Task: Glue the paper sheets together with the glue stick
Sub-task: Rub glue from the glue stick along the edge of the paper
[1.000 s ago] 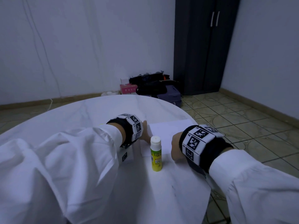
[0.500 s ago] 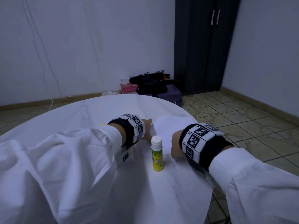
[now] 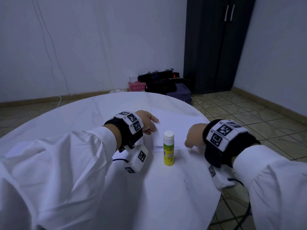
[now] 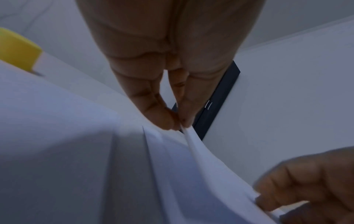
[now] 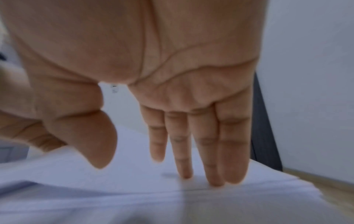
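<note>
Two hands worked at the paper sheets (image 3: 176, 125) near the far right edge of the round white table (image 3: 83, 117). From the head view, the left hand (image 3: 146, 122) sat on the sheets' left edge and the right hand (image 3: 194, 136) on the near right part, backs up, fingers hidden from that angle. The glue stick (image 3: 169, 148) stood upright and capped between the wrists, at the near edge of the paper, untouched by either hand. The left wrist view filled in what the head camera missed: the left hand's thumb and fingertips (image 4: 164, 119) pinched a raised edge of the sheets (image 4: 193, 142), lifting it off the layers below, with the right hand (image 4: 310, 181) gripping the same edge lower down. The right wrist view showed that hand (image 5: 172, 75) with fingers (image 5: 214, 159) straight, tips pressed down on the paper (image 5: 153, 181), though the picture was blurred. Behind the table, bags (image 3: 166, 83) lay beside a dark wardrobe (image 3: 216, 44).
</note>
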`<state>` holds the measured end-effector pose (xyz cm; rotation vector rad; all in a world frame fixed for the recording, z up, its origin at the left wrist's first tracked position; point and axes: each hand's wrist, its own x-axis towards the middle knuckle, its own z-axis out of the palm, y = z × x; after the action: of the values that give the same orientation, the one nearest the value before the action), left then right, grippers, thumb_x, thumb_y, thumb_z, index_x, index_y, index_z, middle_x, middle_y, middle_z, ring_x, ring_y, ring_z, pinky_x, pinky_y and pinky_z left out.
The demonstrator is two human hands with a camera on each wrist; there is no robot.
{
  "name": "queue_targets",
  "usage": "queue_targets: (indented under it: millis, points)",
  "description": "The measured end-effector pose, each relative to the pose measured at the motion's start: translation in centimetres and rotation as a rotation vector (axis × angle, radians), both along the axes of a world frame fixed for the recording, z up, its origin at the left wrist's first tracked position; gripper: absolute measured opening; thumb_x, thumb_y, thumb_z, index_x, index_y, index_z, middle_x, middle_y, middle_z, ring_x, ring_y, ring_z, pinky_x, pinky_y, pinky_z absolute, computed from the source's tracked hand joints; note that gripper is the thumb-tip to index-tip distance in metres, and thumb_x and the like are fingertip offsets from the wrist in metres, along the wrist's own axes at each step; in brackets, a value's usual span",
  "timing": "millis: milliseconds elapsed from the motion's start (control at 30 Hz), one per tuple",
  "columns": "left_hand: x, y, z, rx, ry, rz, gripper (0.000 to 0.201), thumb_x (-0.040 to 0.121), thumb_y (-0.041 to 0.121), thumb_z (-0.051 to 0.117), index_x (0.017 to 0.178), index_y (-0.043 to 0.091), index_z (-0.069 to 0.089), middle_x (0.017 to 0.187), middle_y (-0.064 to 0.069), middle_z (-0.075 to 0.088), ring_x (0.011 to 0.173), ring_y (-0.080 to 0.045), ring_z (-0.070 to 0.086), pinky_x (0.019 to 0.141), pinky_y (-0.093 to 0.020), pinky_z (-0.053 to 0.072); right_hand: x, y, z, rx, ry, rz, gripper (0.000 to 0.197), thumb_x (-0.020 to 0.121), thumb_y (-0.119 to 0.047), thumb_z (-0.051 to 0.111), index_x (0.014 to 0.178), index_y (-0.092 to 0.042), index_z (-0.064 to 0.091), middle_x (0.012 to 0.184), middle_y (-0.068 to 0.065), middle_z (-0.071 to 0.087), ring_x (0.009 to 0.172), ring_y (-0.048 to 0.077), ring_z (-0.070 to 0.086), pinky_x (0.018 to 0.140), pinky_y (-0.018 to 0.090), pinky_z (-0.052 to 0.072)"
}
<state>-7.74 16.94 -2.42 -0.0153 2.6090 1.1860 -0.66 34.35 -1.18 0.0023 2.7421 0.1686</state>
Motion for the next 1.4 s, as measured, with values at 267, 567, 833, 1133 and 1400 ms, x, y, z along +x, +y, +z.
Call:
queue_targets:
  millis: [267,567,833,1133,1400]
  points:
    - [3.4,-3.2,1.3,0.075,0.066,0.054,0.028,0.087,-0.005,0.061,0.112,0.006,0.066,0.087,-0.006,0.064,0.063,-0.01,0.058,0.049,-0.011,0.051,3.1,-1.6,0.8,-0.525,-0.043,-0.001,0.062,0.076,-0.042,0.073,0.132,-0.033,0.049,0.128,-0.011,0.048,0.122,0.018,0.046,0.1,0.03,0.035]
    - [11.9,-13.2,0.3,-0.04,0.008,0.057,0.037,0.083,-0.003,0.066,0.119,0.006,0.065,0.09,-0.002,0.067,0.065,-0.011,0.064,0.058,-0.016,0.056,6.7,-4.8,1.6,-0.727,0.077,-0.061,0.019,0.09,-0.034,0.057,0.098,-0.017,0.061,0.107,0.006,0.067,0.101,0.024,0.062,0.078,0.032,0.047]
    - [20.9,-17.7,-0.9,-0.611,-0.076,-0.164,0.068,0.075,0.034,0.079,0.136,0.027,0.049,0.113,0.004,0.064,0.102,-0.014,0.062,0.079,-0.016,0.041,8.5,-9.6,1.3,-0.84,0.085,-0.187,0.032,0.091,-0.027,0.054,0.113,-0.013,0.036,0.082,0.01,0.05,0.062,0.023,0.053,0.054,0.03,0.045]
    - [22.4,-19.4,-1.9,-0.83,0.049,-0.376,0.047,0.086,0.055,0.057,0.132,0.045,0.049,0.151,0.013,0.026,0.132,-0.018,0.03,0.107,-0.036,0.034,8.2,-15.4,2.1,-0.944,0.262,-0.007,0.025,0.083,-0.017,0.063,0.105,-0.013,0.053,0.083,0.006,0.058,0.053,0.015,0.052,0.048,0.023,0.045]
    - [22.3,-20.4,-2.3,-0.828,0.052,-0.451,0.053,0.09,0.049,0.055,0.141,0.041,0.04,0.148,0.023,0.033,0.133,-0.014,0.029,0.105,-0.027,0.032,7.8,-21.5,0.9,-0.894,0.28,0.165,0.031,0.086,-0.034,0.063,0.075,-0.005,0.066,0.068,0.006,0.054,0.061,0.019,0.047,0.059,0.028,0.038]
